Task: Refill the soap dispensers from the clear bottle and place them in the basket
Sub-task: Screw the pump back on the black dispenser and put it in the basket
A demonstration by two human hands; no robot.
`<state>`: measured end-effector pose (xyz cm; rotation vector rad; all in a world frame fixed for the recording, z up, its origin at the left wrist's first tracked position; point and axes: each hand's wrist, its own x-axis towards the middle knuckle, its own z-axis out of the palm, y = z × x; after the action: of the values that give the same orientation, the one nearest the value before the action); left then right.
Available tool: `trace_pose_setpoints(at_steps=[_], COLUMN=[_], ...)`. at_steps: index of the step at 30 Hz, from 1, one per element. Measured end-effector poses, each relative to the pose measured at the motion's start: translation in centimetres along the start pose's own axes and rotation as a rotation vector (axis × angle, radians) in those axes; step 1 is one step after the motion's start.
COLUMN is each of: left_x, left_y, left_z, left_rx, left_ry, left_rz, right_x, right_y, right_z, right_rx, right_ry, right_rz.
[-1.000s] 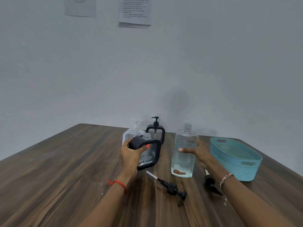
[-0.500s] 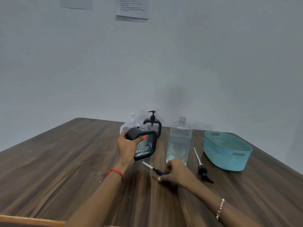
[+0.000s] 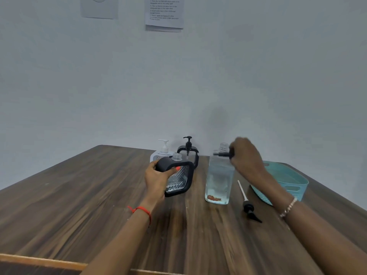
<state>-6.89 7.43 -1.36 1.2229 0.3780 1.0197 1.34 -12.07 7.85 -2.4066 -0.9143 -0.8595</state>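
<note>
The left hand [image 3: 156, 175] grips the black-framed dispenser [image 3: 178, 181] by its top shoulder. The thumb curls over the near face and the fingers wrap behind the frame. The dispenser is held tilted, base toward the person. Its open threaded neck [image 3: 176, 156] points up and away. Whether it touches the wooden table [image 3: 79, 195] cannot be told.

The right hand [image 3: 246, 155] is raised beside the mouth of the clear bottle [image 3: 218, 181], which stands upright and uncapped between the two hands. The fingers are curled round a black pump head [image 3: 221, 154], whose visible end projects leftward. The dip tube is blurred and cannot be located.

Key relation: the open neck lies to the left of the right hand and slightly lower, with the clear bottle's mouth between them. The likely step is seating the pump, so its tube axis must align with the tilted neck axis.

A second pump [image 3: 248, 207] lies on the table just beside the bottle, with its tube pointing away from the person. The teal basket [image 3: 292, 181] sits at the far right. A white dispenser [image 3: 163, 150] and a capped black dispenser [image 3: 188, 147] stand behind.
</note>
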Motion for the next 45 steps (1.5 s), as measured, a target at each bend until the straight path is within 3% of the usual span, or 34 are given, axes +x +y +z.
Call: trace_pose_setpoints(at_steps=[4, 14, 18, 23, 27, 31, 38, 45], left_x=[-0.5, -1.4, -1.6, -2.4, -2.6, -2.6, -2.7, -2.9], left_y=[-0.2, -0.1, 0.0, 0.5, 0.8, 0.9, 0.1, -0.3], left_z=[0.3, 0.0, 0.0, 0.4, 0.6, 0.7, 0.5, 0.1], left_rx=[-0.001, -0.006, 0.006, -0.018, -0.071, -0.108, -0.122, -0.102], left_ry=[-0.032, -0.147, -0.204, -0.293, -0.325, -0.346, -0.318, -0.316], left_rz=[-0.027, -0.04, -0.042, -0.065, -0.089, -0.106, -0.141, -0.155], right_x=[2.1, 3.5, 3.3, 2.7, 2.8, 2.5, 0.3, 0.1], right_y=[-1.3, -2.3, -3.1, -5.2, -5.5, -4.9, -4.9, -3.8], right_z=[-1.5, -1.1, -1.1, -0.7, -0.5, -0.3, 2.1, 2.3], right_rx=[0.031, -0.162, -0.319, -0.398, -0.024, 0.413, 0.593, 0.787], right_ry=[0.073, 0.008, 0.072, -0.231, -0.408, -0.376, -0.217, -0.323], right_rz=[-0.238, -0.609, -0.786, -0.877, -0.707, -0.442, -0.064, 0.194])
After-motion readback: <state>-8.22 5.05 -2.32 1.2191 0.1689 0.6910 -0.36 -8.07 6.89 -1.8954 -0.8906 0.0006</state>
